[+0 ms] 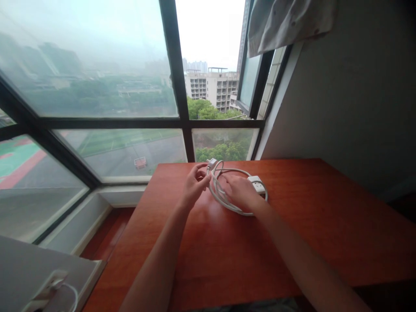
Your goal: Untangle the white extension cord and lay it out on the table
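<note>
At the far left, low down, a white plug-in box (53, 281) sits on a pale wall, with a thin white wire coming out of it; next comes a big window with dark bars (117, 124), and through it there is green grass (120, 142) down below; the red-brown worktop (201, 268) starts beside the window and goes on to the right; over its far part is the left hand (194, 186), with its fingers bent and pinching the white cord (237, 211) just below the plug (212, 163); the plug is at the top left of the cord's loops; behind it, outside, are pale tall buildings (216, 89) and green trees (206, 109); the cord lies in round loops on the worktop; the right hand (242, 190) is in among the loops, but its fingertips are partly hidden, so I cannot tell if they grip; just right of that hand is a white socket block (256, 184), with cord going around it; up high hangs a pale cloth (289, 26); the last thing is a dark grey wall (351, 99).
</note>
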### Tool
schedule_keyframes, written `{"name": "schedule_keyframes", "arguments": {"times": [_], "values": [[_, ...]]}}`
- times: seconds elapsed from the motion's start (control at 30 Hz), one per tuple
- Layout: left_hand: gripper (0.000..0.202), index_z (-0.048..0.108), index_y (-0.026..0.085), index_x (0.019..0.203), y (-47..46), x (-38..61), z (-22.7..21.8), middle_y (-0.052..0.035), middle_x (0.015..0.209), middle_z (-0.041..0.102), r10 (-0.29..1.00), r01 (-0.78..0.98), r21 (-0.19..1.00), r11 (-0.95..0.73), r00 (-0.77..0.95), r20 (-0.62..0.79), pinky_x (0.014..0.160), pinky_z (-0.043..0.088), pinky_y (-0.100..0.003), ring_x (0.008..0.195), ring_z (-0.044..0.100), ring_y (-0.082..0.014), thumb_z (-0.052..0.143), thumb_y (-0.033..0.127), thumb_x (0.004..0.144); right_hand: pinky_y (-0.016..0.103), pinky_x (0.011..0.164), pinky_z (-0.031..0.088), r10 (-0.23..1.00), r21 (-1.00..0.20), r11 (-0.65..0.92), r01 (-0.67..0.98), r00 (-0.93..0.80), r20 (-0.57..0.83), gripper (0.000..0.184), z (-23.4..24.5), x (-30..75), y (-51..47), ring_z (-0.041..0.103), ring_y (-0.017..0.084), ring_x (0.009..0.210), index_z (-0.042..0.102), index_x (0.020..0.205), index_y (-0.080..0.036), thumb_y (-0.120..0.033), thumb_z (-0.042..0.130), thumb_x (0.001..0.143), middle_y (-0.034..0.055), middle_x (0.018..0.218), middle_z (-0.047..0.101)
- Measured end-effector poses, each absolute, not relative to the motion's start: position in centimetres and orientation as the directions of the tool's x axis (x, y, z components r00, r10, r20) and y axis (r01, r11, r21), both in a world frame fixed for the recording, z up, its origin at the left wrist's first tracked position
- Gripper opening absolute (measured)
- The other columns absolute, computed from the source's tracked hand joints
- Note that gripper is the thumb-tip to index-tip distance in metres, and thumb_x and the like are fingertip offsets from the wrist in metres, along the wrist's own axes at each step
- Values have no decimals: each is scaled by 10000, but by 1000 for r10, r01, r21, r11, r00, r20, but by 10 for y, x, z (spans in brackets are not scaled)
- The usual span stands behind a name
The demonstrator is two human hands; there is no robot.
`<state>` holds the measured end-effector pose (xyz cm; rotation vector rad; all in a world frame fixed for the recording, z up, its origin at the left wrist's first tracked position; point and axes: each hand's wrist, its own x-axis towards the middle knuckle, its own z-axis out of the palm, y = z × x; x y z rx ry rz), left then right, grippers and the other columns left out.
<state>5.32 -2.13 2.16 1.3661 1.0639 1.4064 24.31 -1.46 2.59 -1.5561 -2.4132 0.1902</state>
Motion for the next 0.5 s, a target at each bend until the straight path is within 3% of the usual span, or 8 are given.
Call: {"name": "schedule_keyframes", "arguments": {"times": [0.1, 0.23, 0.33, 0.5], "values": [[468, 572, 156, 1156, -24, 49, 28, 56, 654, 503, 972, -70, 970, -231, 30, 234, 461, 381, -179, 496, 469, -58, 720, 297, 735, 335, 903, 443, 917, -238, 378, 894, -327, 230, 407, 30, 287, -7, 607, 254, 1075, 603, 1240, -194, -351, 583, 866, 114, 1161, 679], [550, 546, 183, 1225, -25, 44, 36, 55, 679, 500, 974, -224, 950, -216, 12, 225, 461, 368, -176, 501, 481, -57, 743, 281, 721, 276, 776, 466, 950, -492, 311, 813, -258, 175, 323, 17, 338, -8, 655, 197, 873, 685, 1090, -197, -391, 529, 884, 62, 981, 726], [629, 505, 208, 1276, -27, 42, 43, 55, 702, 498, 976, -369, 906, -208, -13, 219, 469, 368, -167, 520, 498, -58, 763, 249, 704, 259, 662, 447, 950, -669, 291, 684, -290, 117, 344, 1, 348, -18, 639, 177, 715, 712, 868, -183, -402, 449, 903, 31, 779, 713], [558, 564, 224, 1216, -35, 41, 56, 25, 787, 534, 971, -470, 856, -218, -18, 238, 485, 384, -155, 559, 502, -48, 785, 227, 703, 262, 640, 418, 935, -778, 303, 551, -331, 129, 342, -20, 328, -34, 601, 170, 678, 664, 675, -182, -392, 482, 874, 31, 692, 681]]}}
